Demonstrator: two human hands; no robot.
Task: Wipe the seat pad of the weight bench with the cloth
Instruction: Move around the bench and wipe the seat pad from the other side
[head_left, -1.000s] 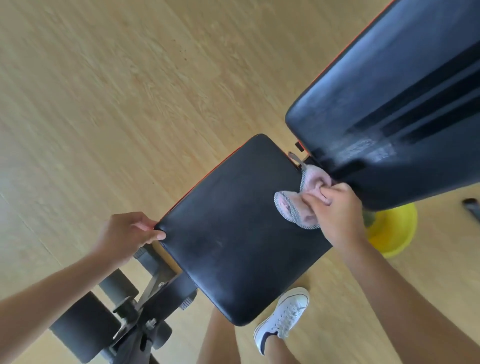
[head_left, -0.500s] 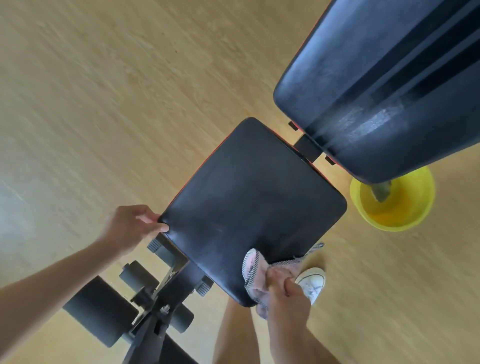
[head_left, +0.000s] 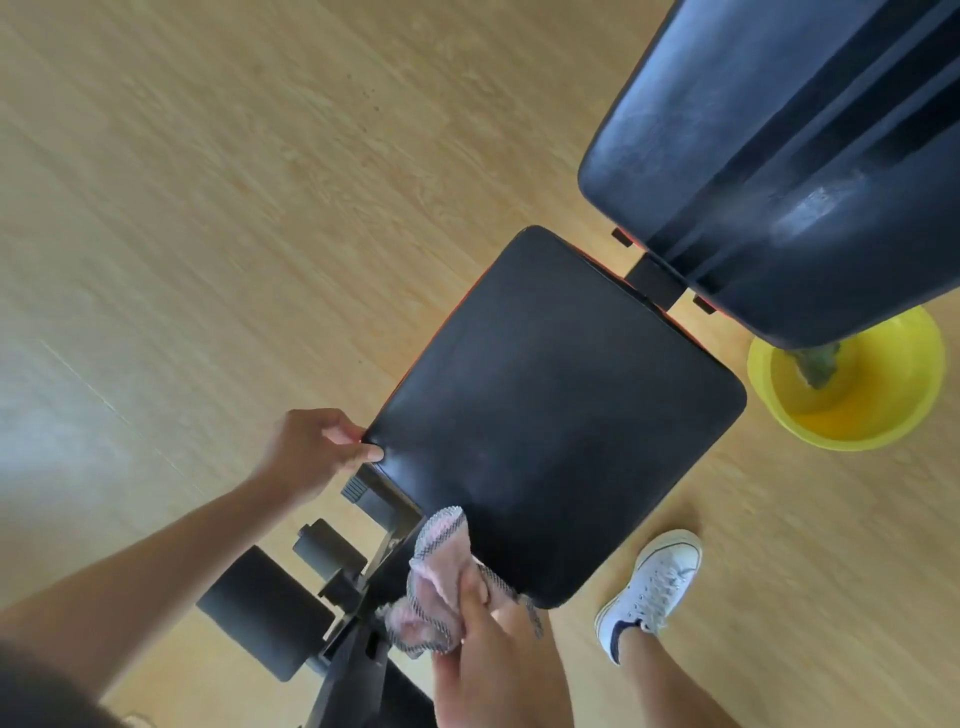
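Wood floor (head_left: 218, 197) lies under a bench w/ a black seat pad (head_left: 556, 410). Left hand (head_left: 317, 452) pinches the pad's left corner, thumb on top. Right hand (head_left: 493, 644) is closed tight round the pink cloth (head_left: 436, 577) at the pad's near edge; a yellow bowl (head_left: 878, 410) sits on the floor by its right corner.

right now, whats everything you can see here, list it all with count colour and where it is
seat pad: 1, black, centre of view
back pad: 1, black, top right, beyond the seat pad
foam rollers: 2 visible, black, lower left on the bench frame
basin: 1, yellow, on the floor at right, partly under the back pad
cloth: 1, pink with grey mesh edging, at the seat pad's near edge
floor: light wood
shoe: 1, white, lower right
left hand: grips the seat pad's left corner
right hand: bunches the cloth
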